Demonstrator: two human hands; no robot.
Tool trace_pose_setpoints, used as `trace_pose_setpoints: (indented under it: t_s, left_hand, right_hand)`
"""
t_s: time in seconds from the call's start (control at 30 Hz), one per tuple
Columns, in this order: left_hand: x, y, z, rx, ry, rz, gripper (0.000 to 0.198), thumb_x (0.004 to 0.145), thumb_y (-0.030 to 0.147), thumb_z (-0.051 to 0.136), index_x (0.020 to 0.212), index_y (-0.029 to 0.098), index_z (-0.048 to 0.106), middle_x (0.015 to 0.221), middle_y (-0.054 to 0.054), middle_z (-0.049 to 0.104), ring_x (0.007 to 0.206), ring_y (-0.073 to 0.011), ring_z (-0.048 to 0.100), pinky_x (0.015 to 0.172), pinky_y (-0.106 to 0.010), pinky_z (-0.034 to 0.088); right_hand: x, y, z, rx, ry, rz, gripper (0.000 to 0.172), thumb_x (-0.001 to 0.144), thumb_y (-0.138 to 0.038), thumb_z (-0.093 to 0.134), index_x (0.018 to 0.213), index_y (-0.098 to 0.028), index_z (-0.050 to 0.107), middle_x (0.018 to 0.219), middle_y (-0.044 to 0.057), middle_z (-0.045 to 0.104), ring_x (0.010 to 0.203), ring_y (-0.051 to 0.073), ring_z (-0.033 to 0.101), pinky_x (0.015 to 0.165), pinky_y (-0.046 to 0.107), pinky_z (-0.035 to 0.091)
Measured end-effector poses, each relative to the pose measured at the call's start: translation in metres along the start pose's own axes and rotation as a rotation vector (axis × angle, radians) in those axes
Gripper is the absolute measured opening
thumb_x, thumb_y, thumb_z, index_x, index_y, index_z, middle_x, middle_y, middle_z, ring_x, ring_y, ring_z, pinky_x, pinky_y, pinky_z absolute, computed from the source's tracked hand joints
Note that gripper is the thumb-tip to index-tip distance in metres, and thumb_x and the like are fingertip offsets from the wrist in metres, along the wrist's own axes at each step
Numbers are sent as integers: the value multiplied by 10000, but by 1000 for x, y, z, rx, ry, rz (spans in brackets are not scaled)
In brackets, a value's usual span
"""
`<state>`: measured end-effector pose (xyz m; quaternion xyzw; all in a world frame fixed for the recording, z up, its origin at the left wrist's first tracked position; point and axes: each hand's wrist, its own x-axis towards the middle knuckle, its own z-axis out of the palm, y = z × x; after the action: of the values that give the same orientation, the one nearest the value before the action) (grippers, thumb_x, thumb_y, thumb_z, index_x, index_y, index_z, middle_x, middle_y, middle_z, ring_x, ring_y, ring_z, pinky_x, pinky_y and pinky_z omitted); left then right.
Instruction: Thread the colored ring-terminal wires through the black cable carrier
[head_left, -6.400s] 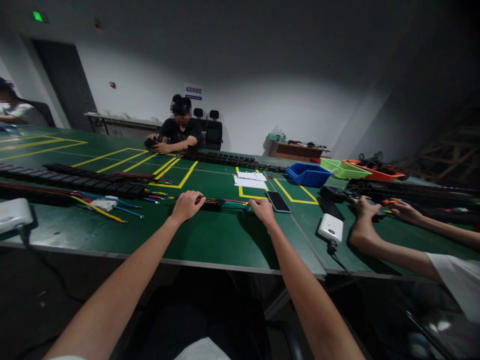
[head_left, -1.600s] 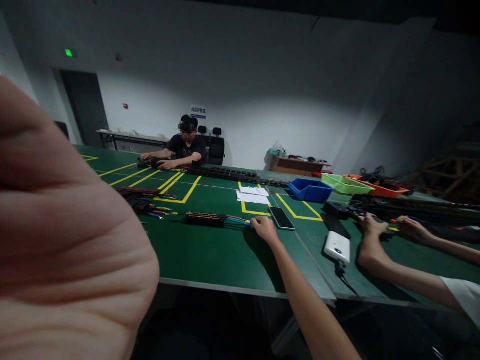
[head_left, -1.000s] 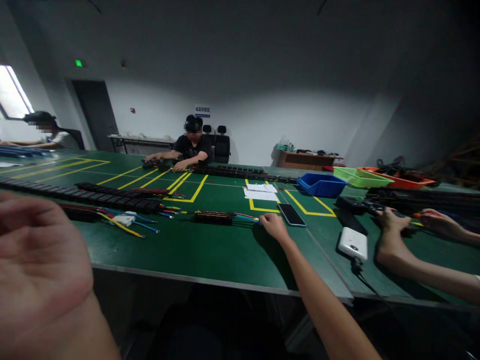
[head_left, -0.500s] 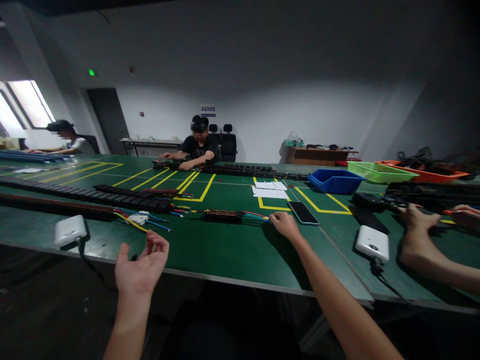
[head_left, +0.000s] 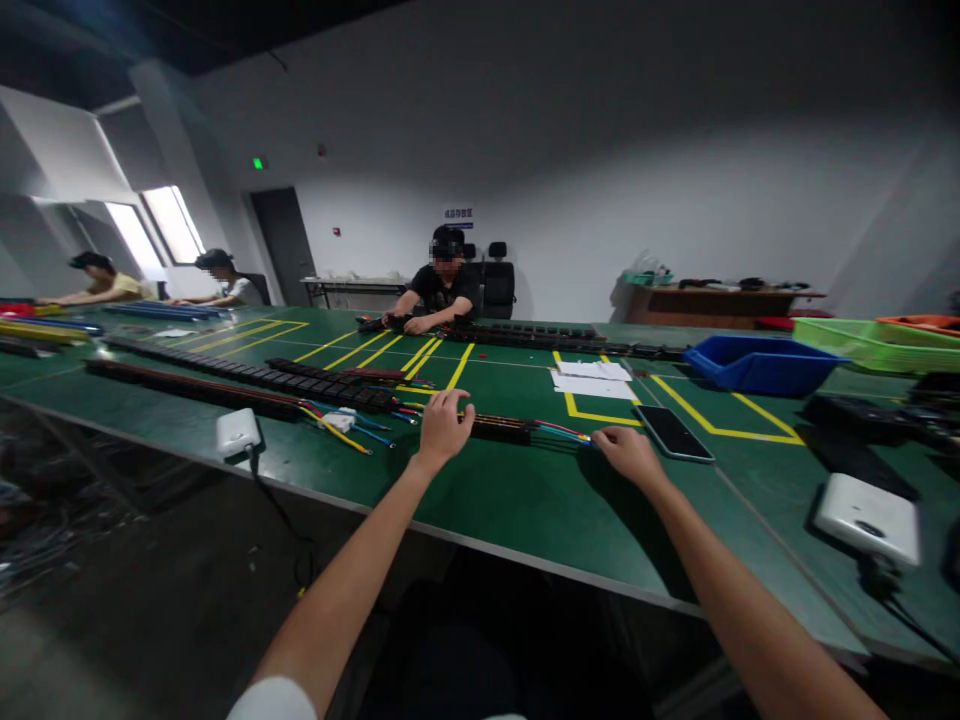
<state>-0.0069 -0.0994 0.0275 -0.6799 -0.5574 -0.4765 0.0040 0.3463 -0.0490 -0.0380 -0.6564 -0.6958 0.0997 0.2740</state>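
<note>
In front of me on the green table (head_left: 480, 500) lies a short black cable-chain segment (head_left: 501, 432) with several wires along it. From its right end comes a bundle of red, yellow and blue wires (head_left: 561, 433). My right hand (head_left: 630, 455) is closed, pinching the tips of these wires. At the segment's left end is my left hand (head_left: 444, 430), its thumb and fingers apart and curved. The hand covers that end, so contact with it cannot be made out.
Longer black cable chains (head_left: 195, 385) with loose coloured leads lie to the left, beside a white device (head_left: 238, 432). On the right are a phone (head_left: 673, 433), a blue bin (head_left: 757, 365) and another white device (head_left: 866, 515). A co-worker (head_left: 446, 285) sits across the table.
My left hand has moved right, from the loose leads to the left end of the cable-chain segment. My right hand stays at the wire tips. The view has turned left.
</note>
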Motion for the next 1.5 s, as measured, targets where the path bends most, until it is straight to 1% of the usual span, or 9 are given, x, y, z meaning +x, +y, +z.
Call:
trace_pose_setpoints:
  t_s: [0.23,0.57,0.83,0.9,1.03,1.1,1.27,1.33,1.5]
  left_hand:
    - [1,-20,34,251,-197,39,333,1009,373,489,1217,173,655,1290,-130,685,1243,-278,590,1112,-473,430]
    - [-3,-28,37,332,-282,79,459,1063,436,313,1107,176,689,1155,-142,726,1110,-275,652,1045,-477,458]
    - [-2,-27,36,328,-306,92,465,1059,442,301,1102,193,692,1144,-139,731,1097,-283,656,1056,-492,448]
    - [-1,-27,35,334,-306,94,472,1056,446,299,1100,190,692,1140,-144,728,1098,-292,655,1055,-496,447]
    - [0,-26,35,335,-306,95,475,1050,445,303,1092,178,694,1123,-161,728,1084,-304,658,1040,-505,449]
    - [0,-26,34,323,-309,96,465,1049,441,310,1092,181,694,1121,-159,732,1077,-299,660,1031,-497,456]
    - [0,-28,34,298,-296,85,460,1039,452,333,1086,180,701,1110,-164,732,1074,-309,655,1036,-509,448]
    - [1,-29,35,290,-290,81,467,1036,458,334,1087,176,703,1115,-170,730,1076,-315,653,1041,-518,442]
    - [2,-30,36,270,-285,76,453,1028,461,346,1068,192,709,1104,-161,733,1068,-315,655,1040,-522,444]
  right_hand:
    - [0,2,0,30,13,-4,360,943,-386,504,867,-182,791,841,99,736,778,223,638,616,268,333]
    - [1,-3,-3,209,80,17,349,869,-405,541,752,-170,769,728,81,688,694,203,591,591,272,341]
    - [2,-16,-7,535,112,32,673,884,-597,469,1317,-126,676,650,19,591,518,146,451,494,256,341]
    - [2,-15,-5,585,110,45,624,847,-568,518,1244,-129,719,641,15,586,531,145,461,512,255,344]
    - [4,-9,-1,513,120,66,357,748,-461,630,771,-138,780,569,30,570,570,162,503,559,266,344]
    - [5,-8,-1,491,128,54,355,757,-462,622,720,-141,770,562,34,572,585,172,515,567,270,345]
    - [5,-15,-5,521,141,-18,618,848,-543,526,1261,-126,719,652,15,619,596,169,518,566,262,385]
    - [5,-16,-5,521,136,-28,651,871,-560,496,1337,-141,673,665,15,632,598,173,530,571,264,405]
    - [5,-12,-1,435,152,0,334,809,-430,584,890,-179,789,763,68,710,746,215,630,641,270,422]
